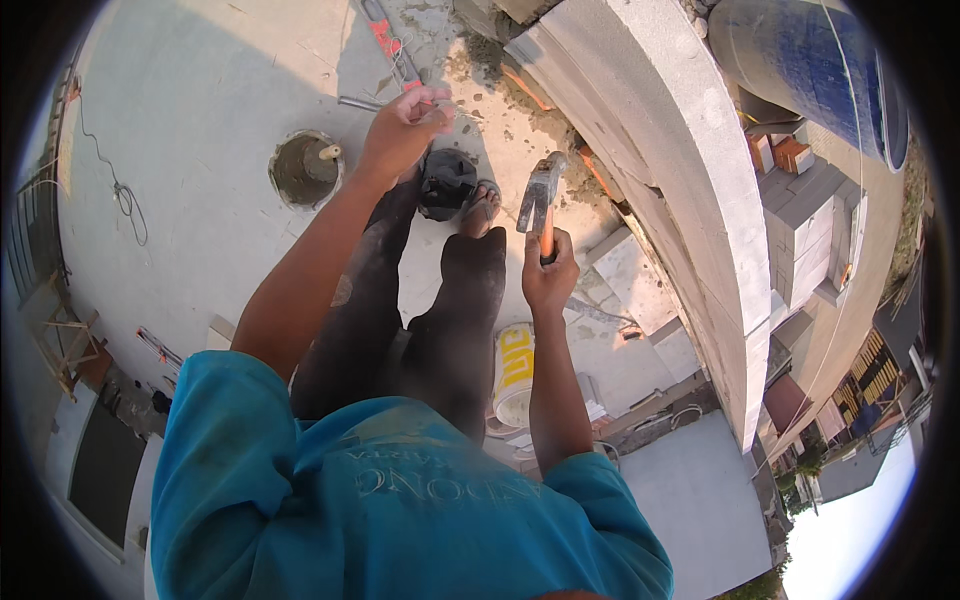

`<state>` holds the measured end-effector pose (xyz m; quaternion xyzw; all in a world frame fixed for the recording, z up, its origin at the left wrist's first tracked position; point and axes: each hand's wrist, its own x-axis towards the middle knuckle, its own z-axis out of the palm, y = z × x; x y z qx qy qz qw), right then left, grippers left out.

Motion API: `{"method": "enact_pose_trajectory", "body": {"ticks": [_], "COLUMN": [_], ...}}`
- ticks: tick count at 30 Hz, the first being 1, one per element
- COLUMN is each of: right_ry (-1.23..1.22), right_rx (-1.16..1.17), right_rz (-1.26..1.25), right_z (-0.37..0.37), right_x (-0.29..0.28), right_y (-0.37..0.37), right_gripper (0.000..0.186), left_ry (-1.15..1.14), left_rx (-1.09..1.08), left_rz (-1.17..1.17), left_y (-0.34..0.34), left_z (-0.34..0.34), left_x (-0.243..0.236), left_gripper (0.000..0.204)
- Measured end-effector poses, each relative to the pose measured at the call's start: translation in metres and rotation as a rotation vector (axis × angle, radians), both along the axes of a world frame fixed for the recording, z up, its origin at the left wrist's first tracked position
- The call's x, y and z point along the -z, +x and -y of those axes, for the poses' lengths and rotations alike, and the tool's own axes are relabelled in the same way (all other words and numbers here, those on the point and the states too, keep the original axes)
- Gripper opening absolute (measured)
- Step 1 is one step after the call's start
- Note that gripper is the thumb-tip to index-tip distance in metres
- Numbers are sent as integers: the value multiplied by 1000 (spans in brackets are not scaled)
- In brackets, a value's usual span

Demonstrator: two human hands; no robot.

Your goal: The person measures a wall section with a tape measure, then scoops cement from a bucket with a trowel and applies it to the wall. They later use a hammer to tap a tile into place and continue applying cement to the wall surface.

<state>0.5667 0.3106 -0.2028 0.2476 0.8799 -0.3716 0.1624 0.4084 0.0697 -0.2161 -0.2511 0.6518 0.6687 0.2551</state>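
My right hand point(550, 275) grips a claw hammer point(541, 195) by its orange and black handle. The metal head points away from me, close to the light grey block wall point(690, 140) on my right. Farther forward and to the left, my left hand point(412, 115) hangs above the floor with dusty, curled fingers pressed together; whatever is between them is too small to make out. Under that hand is a black container or bag point(448, 184) beside my sandalled foot point(481, 208). A round bucket of grey mortar point(305, 170) with a pale handle in it stands left of my left forearm.
Ahead lies a red tool like a spirit level point(388, 40). A white and yellow bucket point(514, 375) stands by my right leg. Beyond the wall are a blue drum point(800, 65) and stacked grey blocks point(805, 235). A cable point(127, 200) lies on the floor at left.
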Motion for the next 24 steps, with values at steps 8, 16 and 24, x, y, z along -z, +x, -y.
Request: {"method": "enact_pose_trajectory", "body": {"ticks": [8, 16, 24], "right_ry": [104, 180, 98], "right_rx": [-468, -822, -964], "right_rz": [397, 218, -53], "right_z": [13, 108, 178], "right_x": [183, 352, 505], "right_y": [14, -60, -103], "right_gripper": [39, 43, 47], "left_ry": [-525, -236, -234], "left_rx": [-136, -862, -458], "left_rz": [557, 781, 559], "left_y": [276, 344, 343], "left_z": [112, 96, 103], "left_x": [106, 193, 227], "left_gripper": [31, 41, 38]}}
